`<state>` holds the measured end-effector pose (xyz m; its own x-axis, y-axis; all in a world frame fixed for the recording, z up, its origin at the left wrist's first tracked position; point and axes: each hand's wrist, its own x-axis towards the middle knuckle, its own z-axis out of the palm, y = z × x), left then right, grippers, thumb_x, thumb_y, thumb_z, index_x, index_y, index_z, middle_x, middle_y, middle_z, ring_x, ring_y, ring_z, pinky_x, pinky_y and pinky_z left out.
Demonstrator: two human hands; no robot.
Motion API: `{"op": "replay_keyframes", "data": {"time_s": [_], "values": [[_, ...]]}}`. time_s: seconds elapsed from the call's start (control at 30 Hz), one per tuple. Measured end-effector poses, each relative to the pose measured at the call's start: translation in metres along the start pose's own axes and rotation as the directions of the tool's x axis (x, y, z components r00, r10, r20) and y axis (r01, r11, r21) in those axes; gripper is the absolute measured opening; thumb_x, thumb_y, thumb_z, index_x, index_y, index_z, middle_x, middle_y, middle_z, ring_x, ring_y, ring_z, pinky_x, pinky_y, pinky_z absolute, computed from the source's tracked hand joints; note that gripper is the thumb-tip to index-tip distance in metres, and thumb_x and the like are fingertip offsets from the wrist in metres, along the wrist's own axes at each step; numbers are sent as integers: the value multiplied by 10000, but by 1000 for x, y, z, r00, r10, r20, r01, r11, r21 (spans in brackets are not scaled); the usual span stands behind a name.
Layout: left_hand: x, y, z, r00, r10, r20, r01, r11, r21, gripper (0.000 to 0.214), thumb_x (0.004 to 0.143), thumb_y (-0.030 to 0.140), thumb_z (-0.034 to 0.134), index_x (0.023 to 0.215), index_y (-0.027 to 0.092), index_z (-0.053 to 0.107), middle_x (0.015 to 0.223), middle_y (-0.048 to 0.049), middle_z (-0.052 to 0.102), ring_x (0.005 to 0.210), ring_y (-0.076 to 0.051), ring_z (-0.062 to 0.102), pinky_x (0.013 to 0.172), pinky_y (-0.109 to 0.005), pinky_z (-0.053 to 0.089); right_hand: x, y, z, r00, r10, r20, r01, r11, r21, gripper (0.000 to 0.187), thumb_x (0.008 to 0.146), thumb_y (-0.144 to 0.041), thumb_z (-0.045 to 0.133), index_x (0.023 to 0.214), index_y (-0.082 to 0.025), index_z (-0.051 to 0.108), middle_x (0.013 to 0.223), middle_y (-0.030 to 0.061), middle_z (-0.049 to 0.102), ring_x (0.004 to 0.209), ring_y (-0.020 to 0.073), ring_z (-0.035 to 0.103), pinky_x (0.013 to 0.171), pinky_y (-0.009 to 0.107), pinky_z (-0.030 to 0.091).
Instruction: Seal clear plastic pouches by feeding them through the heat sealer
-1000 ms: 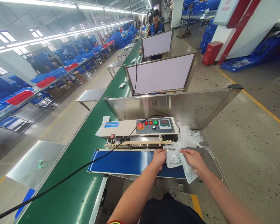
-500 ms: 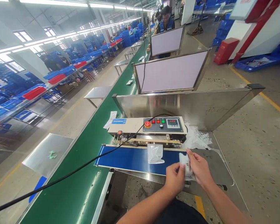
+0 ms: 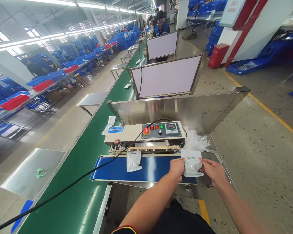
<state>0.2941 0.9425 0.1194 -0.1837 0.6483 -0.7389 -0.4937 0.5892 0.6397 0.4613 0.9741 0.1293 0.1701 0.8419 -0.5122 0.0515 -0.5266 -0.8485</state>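
Two hands on one pouch: left hand (image 3: 177, 169) fingers pinched shut on left edge of white pouch (image 3: 192, 163), right hand (image 3: 212, 172) fingers pinched on right edge. Pouch light, soft, slippery; edges best grip. Second pouch (image 3: 133, 161) lay on blue belt (image 3: 112, 169) left of fingers; band sealer (image 3: 146, 136) beyond fingers.

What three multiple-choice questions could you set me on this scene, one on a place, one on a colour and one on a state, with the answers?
1. Where does the loose plastic pouch lie?
A. On the floor
B. On the blue conveyor belt
C. On the steel shelf

2. What colour is the big round button on the sealing machine?
A. Green
B. Blue
C. Red

3. How do the hands stand with the white pouch?
A. The left hand and right hand both hold it
B. Only one hand holds it
C. Neither touches it

1: B, it lies flat on the belt.
2: C, the button shows red.
3: A, both hands grip its sides.
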Motion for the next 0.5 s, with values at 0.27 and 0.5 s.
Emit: {"op": "replay_keyframes", "data": {"time_s": [0.27, 0.5], "values": [[5, 21, -11, 999, -53, -2, 52, 995, -89, 255, 822, 382, 923, 908, 159, 832, 933, -134, 862, 817, -273, 797, 745, -381, 662, 13, -13, 16, 994, 60, 86, -65, 997, 52, 446, 605, -519, 929, 830, -150, 820, 747, 110, 770, 664, 259, 718, 588, 327, 664], [3, 27, -45, 998, 50, -30, -53, 993, -105, 264, 835, 420, 897, 801, 168, 826, 877, -144, 859, 859, -294, 812, 802, -400, 671, 2, -20, 52, 984, 67, 168, -70, 997, 11, 392, 690, -471, 944, 840, -127, 830, 759, 124, 769, 680, 256, 736, 593, 297, 665]]}}
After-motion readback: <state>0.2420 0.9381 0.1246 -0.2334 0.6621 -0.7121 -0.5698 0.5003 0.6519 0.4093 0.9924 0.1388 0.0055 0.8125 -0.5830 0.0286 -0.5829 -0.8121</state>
